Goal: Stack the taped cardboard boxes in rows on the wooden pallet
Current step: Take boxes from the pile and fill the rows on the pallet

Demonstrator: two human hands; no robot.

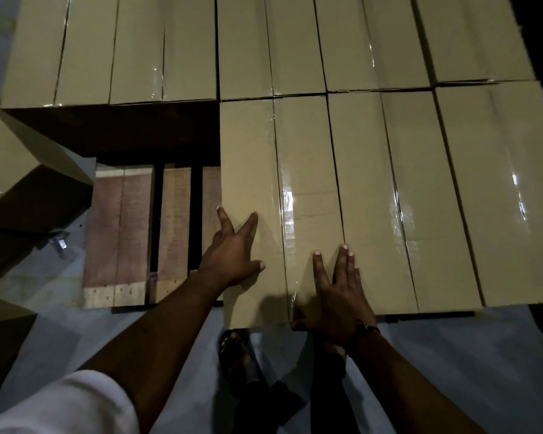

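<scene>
Hands lie flat with fingers spread on the nearest tan, tape-sealed cardboard box (253, 183): left hand (232, 255) at its left edge, right hand (339, 292) across its taped seam. That box ends the front row; bare reddish wooden pallet (119, 233) slats show beside it.

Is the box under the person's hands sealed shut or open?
Sealed shut: glossy tape runs along the closed top seam of the box, flaps flat.

Near-row boxes (282, 198): three. Hands (232, 255): two. Pallet (119, 233): one.
</scene>
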